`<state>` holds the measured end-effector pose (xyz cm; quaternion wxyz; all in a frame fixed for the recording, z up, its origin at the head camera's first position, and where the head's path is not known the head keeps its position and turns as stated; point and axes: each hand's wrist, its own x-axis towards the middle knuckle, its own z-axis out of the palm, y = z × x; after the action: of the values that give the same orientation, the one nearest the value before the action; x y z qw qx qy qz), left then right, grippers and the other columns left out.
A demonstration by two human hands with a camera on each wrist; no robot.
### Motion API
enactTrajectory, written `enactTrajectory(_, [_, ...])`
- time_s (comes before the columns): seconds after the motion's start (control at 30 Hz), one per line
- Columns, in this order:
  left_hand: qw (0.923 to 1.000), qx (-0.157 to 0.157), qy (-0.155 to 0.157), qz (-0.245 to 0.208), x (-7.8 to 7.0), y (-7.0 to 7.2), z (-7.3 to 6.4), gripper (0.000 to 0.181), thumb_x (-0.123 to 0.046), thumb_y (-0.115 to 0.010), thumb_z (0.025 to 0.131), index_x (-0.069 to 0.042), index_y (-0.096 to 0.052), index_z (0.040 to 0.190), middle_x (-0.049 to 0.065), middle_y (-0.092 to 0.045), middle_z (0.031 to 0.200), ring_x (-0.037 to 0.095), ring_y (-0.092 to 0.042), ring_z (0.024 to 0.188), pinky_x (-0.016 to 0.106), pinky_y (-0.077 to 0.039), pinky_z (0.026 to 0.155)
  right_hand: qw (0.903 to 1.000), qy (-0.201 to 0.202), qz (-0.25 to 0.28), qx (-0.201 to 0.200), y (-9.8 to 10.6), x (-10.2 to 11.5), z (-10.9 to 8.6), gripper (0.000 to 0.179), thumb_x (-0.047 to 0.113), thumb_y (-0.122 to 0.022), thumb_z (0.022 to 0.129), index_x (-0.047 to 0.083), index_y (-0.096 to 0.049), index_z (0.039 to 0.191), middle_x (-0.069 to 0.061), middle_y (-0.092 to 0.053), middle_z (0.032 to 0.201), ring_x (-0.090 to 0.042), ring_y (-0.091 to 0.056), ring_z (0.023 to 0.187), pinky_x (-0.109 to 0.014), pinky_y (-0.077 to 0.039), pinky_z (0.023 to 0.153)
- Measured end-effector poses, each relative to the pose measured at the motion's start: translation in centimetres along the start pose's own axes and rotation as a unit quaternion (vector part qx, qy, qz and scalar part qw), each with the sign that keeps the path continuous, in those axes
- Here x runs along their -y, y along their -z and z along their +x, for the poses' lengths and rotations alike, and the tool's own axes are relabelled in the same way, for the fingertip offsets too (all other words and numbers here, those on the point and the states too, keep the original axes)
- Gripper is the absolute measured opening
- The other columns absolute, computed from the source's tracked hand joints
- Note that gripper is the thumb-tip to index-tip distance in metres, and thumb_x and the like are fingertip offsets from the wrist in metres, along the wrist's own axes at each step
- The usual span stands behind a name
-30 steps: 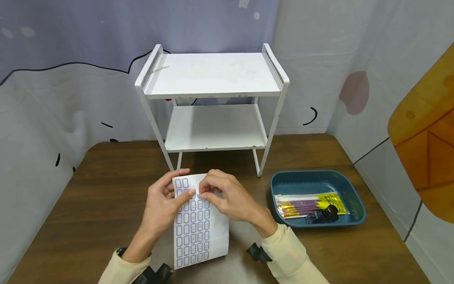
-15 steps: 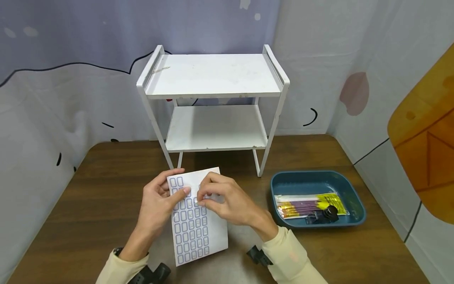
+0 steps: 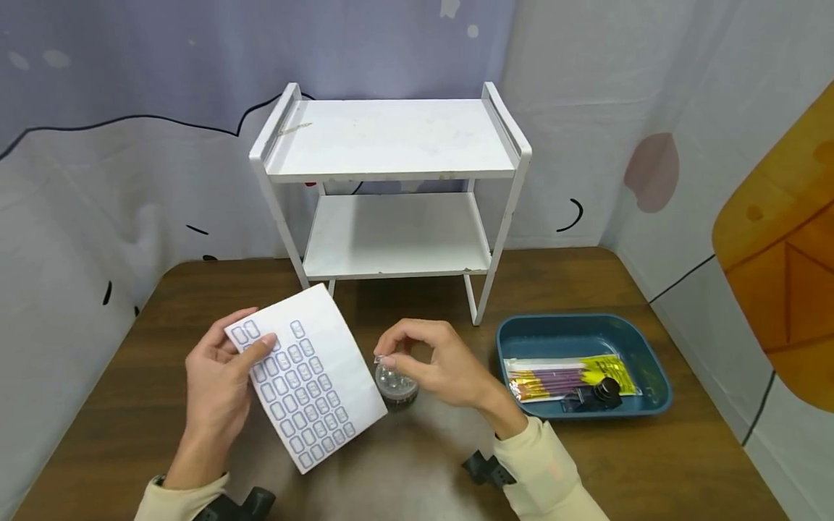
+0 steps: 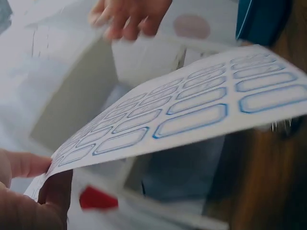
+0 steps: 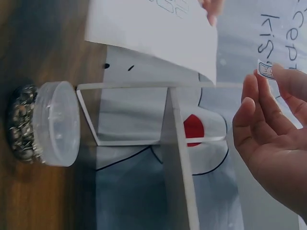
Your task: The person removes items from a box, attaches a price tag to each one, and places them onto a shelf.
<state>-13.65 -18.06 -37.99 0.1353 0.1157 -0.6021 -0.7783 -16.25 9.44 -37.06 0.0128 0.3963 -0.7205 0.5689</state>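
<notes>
A white sheet of blue-bordered sticker labels [image 3: 306, 376] is held up by my left hand [image 3: 218, 391], its thumb on the face near the upper left corner. Several labels are gone from the upper rows. Between thumb and fingertips, my right hand [image 3: 446, 365] pinches one small label [image 5: 265, 70], which carries some marking too small to read. Below that hand, a round clear jar [image 3: 397, 387] stands on the table, partly covered by the sheet's edge. In the right wrist view, small metallic pieces [image 5: 21, 124] fill it under a clear lid [image 5: 60, 123].
A white two-tier shelf [image 3: 391, 174] stands behind the hands. To the right, a blue tray [image 3: 586, 416] holds a packet of purple-and-gold sticks [image 3: 550, 378] and a small black-capped bottle [image 3: 607, 392]. Fabric walls surround the brown wooden table [image 3: 130, 420].
The label has come off the sheet in my right hand. My left hand has carried the sheet left and tilted it, so the jar now shows. The right hand has shifted slightly right.
</notes>
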Motion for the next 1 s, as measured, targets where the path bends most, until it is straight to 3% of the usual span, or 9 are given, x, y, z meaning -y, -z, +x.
enactTrajectory(0.1, [0.994, -0.078, 0.031, -0.071, 0.6, 1.9, 1.4, 0.044, 0.015, -0.07, 0.083, -0.006, -0.063, 0.12, 0.002, -0.073, 0.098, 0.012, -0.072, 0.076, 0.024, -0.06, 0.064, 0.9996, -0.027, -0.001, -0.003, 0.2, -0.4, -0.4, 0.007, -0.003, -0.067, 0.091, 0.004, -0.067, 0.092, -0.01, -0.07, 0.092, -0.009, -0.061, 0.083, -0.026, -0.056, 0.075])
enactTrajectory(0.2, [0.9797, -0.143, 0.062, -0.125, 1.9, 4.1, 2.8, 0.045, 0.017, -0.072, 0.08, -0.008, -0.064, 0.116, 0.003, -0.069, 0.098, 0.012, -0.069, 0.075, 0.022, -0.058, 0.062, 0.9985, -0.05, -0.019, -0.008, 0.4, -0.9, -0.9, 0.006, -0.001, -0.068, 0.091, 0.005, -0.066, 0.091, -0.008, -0.068, 0.089, -0.008, -0.06, 0.082, -0.027, -0.055, 0.076])
enactTrajectory(0.4, [0.9567, -0.23, 0.102, -0.146, 4.6, 7.9, 4.6, 0.051, 0.021, -0.07, 0.078, -0.015, -0.061, 0.113, 0.0, -0.062, 0.098, 0.007, -0.063, 0.076, 0.018, -0.055, 0.059, 0.9944, -0.099, -0.035, -0.01, 0.7, -2.3, -1.6, 0.004, 0.003, -0.069, 0.092, 0.003, -0.065, 0.093, -0.008, -0.064, 0.088, -0.008, -0.058, 0.081, -0.025, -0.053, 0.075])
enactTrajectory(0.57, [0.9607, -0.242, 0.126, -0.049, 5.7, 10.0, 5.1, 0.055, 0.014, -0.071, 0.081, -0.02, -0.055, 0.12, -0.008, -0.061, 0.087, 0.002, -0.06, 0.068, 0.017, -0.05, 0.052, 0.9901, -0.135, -0.037, -0.002, 0.8, -3.2, -2.3, 0.008, 0.003, -0.07, 0.09, 0.002, -0.065, 0.096, -0.009, -0.064, 0.09, -0.01, -0.058, 0.082, -0.023, -0.052, 0.073])
enactTrajectory(0.7, [0.9575, -0.191, 0.147, 0.158, 6.4, 11.8, 5.4, 0.066, 0.004, -0.071, 0.085, -0.016, -0.045, 0.142, -0.01, -0.058, 0.079, 0.002, -0.057, 0.059, 0.021, -0.048, 0.047, 0.9877, -0.153, -0.031, 0.008, 0.9, -3.9, -2.7, 0.01, 0.002, -0.07, 0.09, 0.002, -0.065, 0.098, -0.01, -0.064, 0.091, -0.011, -0.057, 0.082, -0.023, -0.052, 0.072])
enactTrajectory(0.77, [0.9312, -0.138, 0.147, 0.304, 6.6, 12.7, 5.5, 0.074, -0.004, -0.071, 0.087, -0.009, -0.035, 0.151, 0.007, -0.064, 0.081, 0.014, -0.061, 0.063, 0.027, -0.052, 0.053, 0.9869, -0.158, -0.029, 0.011, 1.0, -4.2, -2.9, 0.011, 0.001, -0.071, 0.089, 0.001, -0.065, 0.099, -0.011, -0.064, 0.091, -0.011, -0.057, 0.082, -0.023, -0.051, 0.072])
enactTrajectory(0.83, [0.8838, -0.082, 0.154, 0.434, 6.6, 13.5, 5.6, 0.082, -0.015, -0.069, 0.09, -0.005, -0.023, 0.156, 0.027, -0.064, 0.101, 0.036, -0.064, 0.082, 0.043, -0.055, 0.071, 0.9862, -0.162, -0.03, 0.012, 1.0, -4.4, -3.0, 0.012, 0.0, -0.07, 0.088, 0.0, -0.065, 0.099, -0.011, -0.064, 0.091, -0.011, -0.057, 0.082, -0.022, -0.051, 0.072])
enactTrajectory(0.9, [0.8271, -0.039, 0.158, 0.538, 6.6, 14.1, 5.6, 0.086, -0.025, -0.068, 0.09, -0.003, -0.019, 0.156, 0.04, -0.051, 0.127, 0.056, -0.054, 0.102, 0.061, -0.046, 0.084, 0.9856, -0.166, -0.031, 0.013, 1.1, -4.7, -3.2, 0.012, -0.001, -0.07, 0.088, 0.0, -0.065, 0.099, -0.01, -0.065, 0.091, -0.01, -0.057, 0.082, -0.022, -0.051, 0.072])
enactTrajectory(1.0, [0.7622, 0.011, 0.191, 0.618, 6.3, 14.7, 5.5, 0.087, -0.037, -0.065, 0.09, -0.002, -0.018, 0.155, 0.043, -0.037, 0.14, 0.067, -0.04, 0.115, 0.071, -0.038, 0.086, 0.9843, -0.173, -0.031, 0.016, 1.2, -4.9, -3.5, 0.012, -0.001, -0.07, 0.089, 0.0, -0.066, 0.1, -0.01, -0.065, 0.091, -0.01, -0.057, 0.082, -0.022, -0.051, 0.072])
